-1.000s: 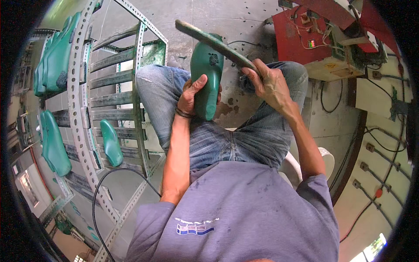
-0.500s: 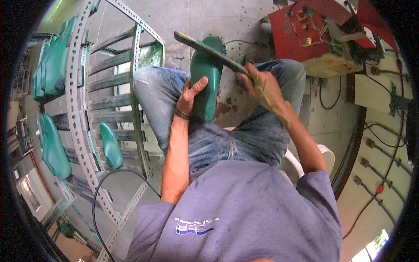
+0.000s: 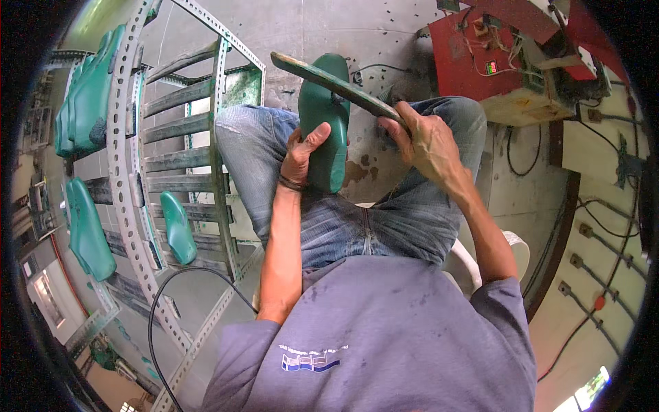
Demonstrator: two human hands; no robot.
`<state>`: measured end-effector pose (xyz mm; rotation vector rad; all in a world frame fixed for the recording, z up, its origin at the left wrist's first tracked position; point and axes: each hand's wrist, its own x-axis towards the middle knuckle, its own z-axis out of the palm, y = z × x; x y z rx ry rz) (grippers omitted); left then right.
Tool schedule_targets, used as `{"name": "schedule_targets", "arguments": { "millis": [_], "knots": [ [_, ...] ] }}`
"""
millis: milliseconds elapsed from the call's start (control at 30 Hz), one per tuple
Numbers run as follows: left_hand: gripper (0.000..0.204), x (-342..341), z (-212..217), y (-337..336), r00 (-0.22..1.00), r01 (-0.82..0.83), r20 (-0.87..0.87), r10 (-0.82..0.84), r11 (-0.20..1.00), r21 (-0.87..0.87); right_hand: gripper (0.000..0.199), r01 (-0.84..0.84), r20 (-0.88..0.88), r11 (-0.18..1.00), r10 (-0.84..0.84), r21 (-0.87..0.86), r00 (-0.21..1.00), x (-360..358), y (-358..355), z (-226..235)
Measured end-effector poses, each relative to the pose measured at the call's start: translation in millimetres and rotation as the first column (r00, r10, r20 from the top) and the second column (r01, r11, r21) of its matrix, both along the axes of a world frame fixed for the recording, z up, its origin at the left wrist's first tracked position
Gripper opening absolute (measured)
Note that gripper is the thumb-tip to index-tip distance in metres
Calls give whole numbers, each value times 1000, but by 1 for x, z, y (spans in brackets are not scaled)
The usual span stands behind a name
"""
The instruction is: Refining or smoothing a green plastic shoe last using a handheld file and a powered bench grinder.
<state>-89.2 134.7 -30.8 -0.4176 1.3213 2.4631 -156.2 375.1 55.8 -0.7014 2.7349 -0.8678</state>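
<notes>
Grey floor (image 3: 322, 27) across top of my view, dark flecks scattered, brown stain (image 3: 355, 173) nearer middle. On left I see slotted metal rack (image 3: 115, 137) with dark crossbars (image 3: 175, 161). Upper right, red machine cabinet (image 3: 449, 69), exposed wires. Far right, pale wall (image 3: 582, 145) with grey conduits (image 3: 596, 242). White chair (image 3: 517, 254), partly hidden. Lower right, bright light patch (image 3: 592, 391); window or doorway, I can't tell.

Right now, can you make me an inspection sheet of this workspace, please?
Surface: gray floor with a brown stain.
Job's things: green foot-shaped form; long flat bar crossing over it, contact unclear.
Clutter: small dark bits scattered on the floor.
Grips: left grip clasps the form; right grip holds the bar's near end.
Cables: black cable looping at lower left.
Surroundings: metal rack with more green forms on the left; red machine ahead, right.
</notes>
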Motion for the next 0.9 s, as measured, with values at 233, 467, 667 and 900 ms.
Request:
{"name": "schedule_targets", "arguments": {
  "millis": [233,467,667,900],
  "knots": [
    [47,1,-13,-2,997,-7,-74,-10,973,-232,31,-51,-1,998,51,40,999,-5,-3,-12],
    [49,2,-16,0,987,51,-130,-93,955,-292,32,-11,-68,1000,9,-29,998,8,11,-32],
    [42,5,16,7,998,51,37,-56,993,106,37,223,263,923,-142,-313,954,4,7,-20],
    [44,1,7,4,1000,-1,19,-2,989,147,28,39,62,998,-37,-43,997,7,-3,-25]
  ]
}}
